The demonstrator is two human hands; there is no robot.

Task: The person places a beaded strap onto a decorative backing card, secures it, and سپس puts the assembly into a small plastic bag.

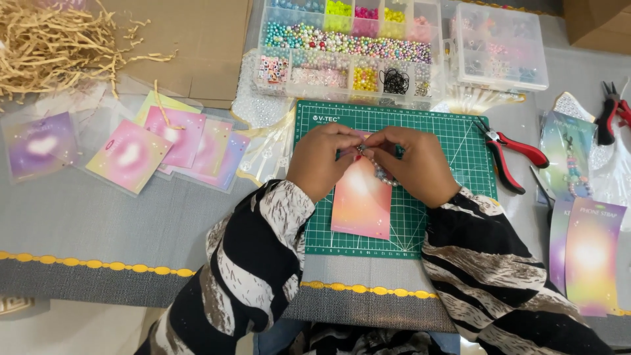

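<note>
strap: short beaded strand point(382, 172), pale and bluish beads, small metal bit at its top end; lies over the top edge of the pink-orange card point(361, 200), which sits mid green cutting mat point(453, 141)
left hand: left hand point(320, 160) over the mat's upper middle, knuckles up, fingertips pinched narrow on the strand's metal end
right hand: right hand point(415, 164) just beside it, fingertips meeting the left's at the same spot, pinching the strand too
sleeves: black-and-white streaked, reaching in from the mat's near edge
beyond mat: clear bead box point(348, 49) at its far edge; red-handled pliers point(509, 150) off its right edge
unclear: metal bit too small to identify; most of the strand hidden under the right hand
</note>
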